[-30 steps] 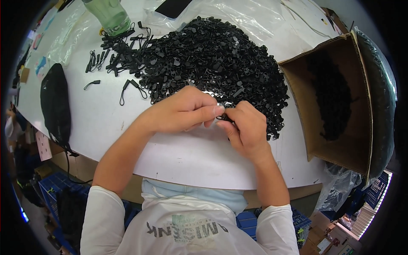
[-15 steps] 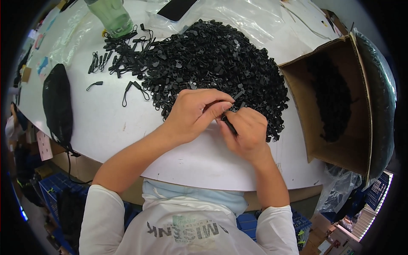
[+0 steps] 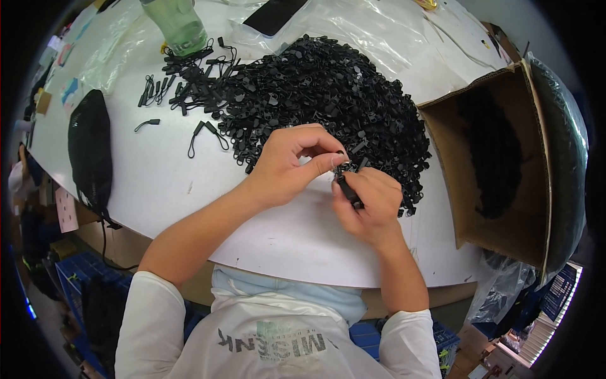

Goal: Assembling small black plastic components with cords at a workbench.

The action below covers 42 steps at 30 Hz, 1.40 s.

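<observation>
My left hand (image 3: 295,159) and my right hand (image 3: 368,203) meet over the near edge of a big heap of small black zipper pulls (image 3: 322,101) on the white table (image 3: 252,234). My right hand grips a black zipper pull (image 3: 348,188) between thumb and fingers. My left hand's fingertips pinch the top end of the same pull, where a thin cord loop shows. Both hands hover just above the table, touching each other.
Finished pulls with cord loops (image 3: 189,79) lie at the heap's far left. An open cardboard box (image 3: 499,158) with more black parts stands at the right. A green bottle (image 3: 173,22), a dark phone (image 3: 274,14), clear plastic bags (image 3: 379,31) and a black pouch (image 3: 89,148) are around.
Both hands have shifted slightly. My left fingers have moved onto the top end of the pull held by my right hand.
</observation>
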Each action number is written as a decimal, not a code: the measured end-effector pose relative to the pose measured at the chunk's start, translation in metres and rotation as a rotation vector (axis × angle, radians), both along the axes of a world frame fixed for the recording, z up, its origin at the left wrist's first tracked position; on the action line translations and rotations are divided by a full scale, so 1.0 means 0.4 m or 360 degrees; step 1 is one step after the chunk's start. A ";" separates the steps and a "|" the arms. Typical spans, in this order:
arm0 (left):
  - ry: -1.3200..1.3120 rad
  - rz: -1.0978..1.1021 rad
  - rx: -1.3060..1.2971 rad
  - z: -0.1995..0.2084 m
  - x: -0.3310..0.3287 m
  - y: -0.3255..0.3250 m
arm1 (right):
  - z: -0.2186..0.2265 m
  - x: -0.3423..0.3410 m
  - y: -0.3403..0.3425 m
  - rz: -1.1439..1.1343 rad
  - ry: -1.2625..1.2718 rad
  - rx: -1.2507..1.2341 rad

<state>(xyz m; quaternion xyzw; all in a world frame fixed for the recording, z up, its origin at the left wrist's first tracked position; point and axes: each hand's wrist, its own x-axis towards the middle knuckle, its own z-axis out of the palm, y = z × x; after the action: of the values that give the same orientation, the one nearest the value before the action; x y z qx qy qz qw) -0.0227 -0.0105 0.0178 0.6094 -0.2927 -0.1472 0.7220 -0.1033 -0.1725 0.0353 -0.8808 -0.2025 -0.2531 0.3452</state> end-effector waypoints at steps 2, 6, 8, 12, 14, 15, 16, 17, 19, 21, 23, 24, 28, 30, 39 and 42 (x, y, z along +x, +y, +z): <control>-0.0320 0.0124 0.0159 0.003 0.000 0.002 | 0.003 -0.001 0.002 -0.0066 -0.0034 -0.0029; -0.1112 0.0303 0.0427 0.006 0.004 0.001 | 0.003 -0.002 0.012 -0.0170 0.0025 0.0004; -0.1248 0.0241 0.0469 0.006 0.004 0.007 | 0.003 -0.002 0.014 -0.0173 0.0138 -0.0012; -0.1329 0.0146 0.0548 -0.001 0.009 0.012 | 0.010 -0.006 0.010 -0.0179 0.0363 -0.0192; -0.1322 0.0126 0.0539 -0.005 0.010 0.009 | 0.013 -0.007 0.008 -0.0201 0.0470 -0.0248; -0.1318 0.0115 0.0535 -0.006 0.009 0.007 | 0.014 -0.008 0.007 -0.0214 0.0520 -0.0253; -0.1297 0.0118 0.0501 -0.007 0.007 0.003 | 0.014 -0.008 0.006 -0.0224 0.0582 -0.0247; -0.1277 0.0121 0.0468 -0.007 0.006 0.001 | 0.014 -0.008 0.004 -0.0240 0.0578 -0.0274; -0.1264 0.0137 0.0420 -0.007 0.003 -0.005 | 0.013 -0.008 0.000 -0.0269 0.0595 -0.0302; -0.1278 0.0155 0.0388 -0.005 -0.001 -0.008 | 0.012 -0.007 -0.002 -0.0266 0.0591 -0.0300; -0.1329 0.0183 0.0438 0.000 0.000 -0.005 | 0.010 -0.006 -0.002 -0.0258 0.0593 -0.0300; -0.1364 0.0202 0.0465 0.003 0.002 -0.001 | 0.009 -0.005 0.000 -0.0252 0.0598 -0.0300; -0.0751 0.0171 0.0447 0.019 0.010 0.012 | 0.007 -0.002 0.008 -0.0217 0.0525 -0.0226; -0.0108 -0.0119 0.0255 0.026 0.016 0.019 | 0.010 -0.005 0.005 -0.0209 0.0510 -0.0206; -0.0795 0.0296 0.0153 0.014 -0.024 -0.002 | 0.013 -0.011 0.004 -0.0093 0.0658 0.0260; -0.1348 0.0469 0.0161 0.016 0.008 0.005 | 0.025 -0.018 -0.003 0.0044 0.1134 0.0830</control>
<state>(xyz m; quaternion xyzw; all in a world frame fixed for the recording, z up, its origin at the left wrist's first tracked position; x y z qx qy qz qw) -0.0197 -0.0084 0.0243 0.6855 -0.4650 0.2056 0.5211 -0.1105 -0.1739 0.0453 -0.7936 -0.0119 0.0284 0.6076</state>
